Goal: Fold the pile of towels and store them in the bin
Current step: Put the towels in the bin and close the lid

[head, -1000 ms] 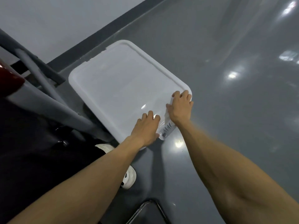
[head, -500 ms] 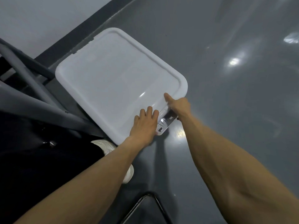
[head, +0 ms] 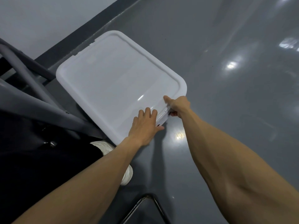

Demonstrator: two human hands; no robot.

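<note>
Where the grey floor [head: 226, 110] meets the dark skirting strip, your bin [head: 119, 81] sits closed under its white lid, seen from almost straight above. The lid is a smooth, glossy white rectangle with rounded corners and a raised border running just inside its rim; a small glint of light shows on it near your hands, and two little notches mark its far edge, the one against the skirting. Nothing of the bin's inside shows (the lid covers it whole).

Your left hand [head: 144, 125] lies flat on the lid at its near edge, fingers straight and slightly spread, the thumb reaching over the rim; it presses rather than grasps. Your right hand [head: 178, 105] is at the same near edge, closer to the lid's right corner: the thumb lies on top of the lid and the fingers curl under the rim, pinching it.

To the left of the bin, grey metal bars [head: 24, 81] slant past it, close to its left edge. Just beside the bin's near left corner is your white shoe [head: 126, 173], partly hidden by your left forearm. Nearer to you than the bin, at the bottom of the view, a thin dark metal loop [head: 155, 206] stands on the floor.
</note>
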